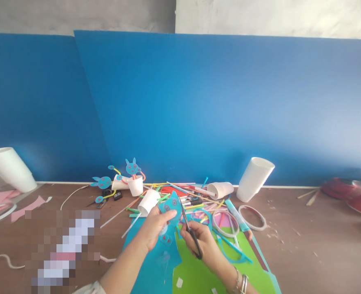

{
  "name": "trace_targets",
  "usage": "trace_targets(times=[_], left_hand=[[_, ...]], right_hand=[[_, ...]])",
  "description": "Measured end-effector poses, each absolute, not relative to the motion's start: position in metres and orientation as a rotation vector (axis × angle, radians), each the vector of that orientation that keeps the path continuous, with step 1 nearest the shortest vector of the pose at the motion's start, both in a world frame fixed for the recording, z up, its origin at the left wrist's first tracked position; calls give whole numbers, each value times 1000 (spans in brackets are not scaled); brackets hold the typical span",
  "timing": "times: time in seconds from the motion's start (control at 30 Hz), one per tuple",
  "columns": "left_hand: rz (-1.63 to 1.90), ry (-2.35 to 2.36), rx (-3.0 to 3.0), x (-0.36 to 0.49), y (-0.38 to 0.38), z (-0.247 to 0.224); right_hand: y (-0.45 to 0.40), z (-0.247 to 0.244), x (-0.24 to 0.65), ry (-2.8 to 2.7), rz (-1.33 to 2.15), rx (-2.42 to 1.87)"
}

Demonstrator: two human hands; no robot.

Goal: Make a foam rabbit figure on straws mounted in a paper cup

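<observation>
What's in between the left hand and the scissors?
The head view shows a blue paper face between them, held by the left hand, with the scissors right beside it.

This looks like a handicraft workspace: coloured paper point(189, 271) lies beneath the right grip point(202, 237), which holds scissors point(184, 216); straws point(195, 192) and paper cups point(135, 187) crowd the bench point(309, 261) beyond it.

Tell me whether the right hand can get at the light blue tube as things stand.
Probably not to grasp it yet: the right hand holds scissors. The way otherwise looks free, since the light blue tube lies nearby, mostly uncovered.
</observation>
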State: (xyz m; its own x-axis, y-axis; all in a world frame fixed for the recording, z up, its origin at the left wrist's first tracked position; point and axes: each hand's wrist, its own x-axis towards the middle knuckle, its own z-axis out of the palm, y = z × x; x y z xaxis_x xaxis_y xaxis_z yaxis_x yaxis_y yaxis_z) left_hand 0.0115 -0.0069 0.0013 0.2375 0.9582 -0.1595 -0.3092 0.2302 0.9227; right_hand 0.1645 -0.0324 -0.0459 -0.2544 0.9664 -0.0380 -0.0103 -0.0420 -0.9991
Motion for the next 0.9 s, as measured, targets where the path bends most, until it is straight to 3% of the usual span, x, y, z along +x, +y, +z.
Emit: trace_targets(times=[0.23, 0.9], left_hand=[[1217, 990, 925, 17, -9, 5], [1166, 978, 994, 12, -8, 6]], right_hand=[[-33, -45, 164, -1418, 1424, -1124], [-33, -45, 164, -1443, 1409, -1111]])
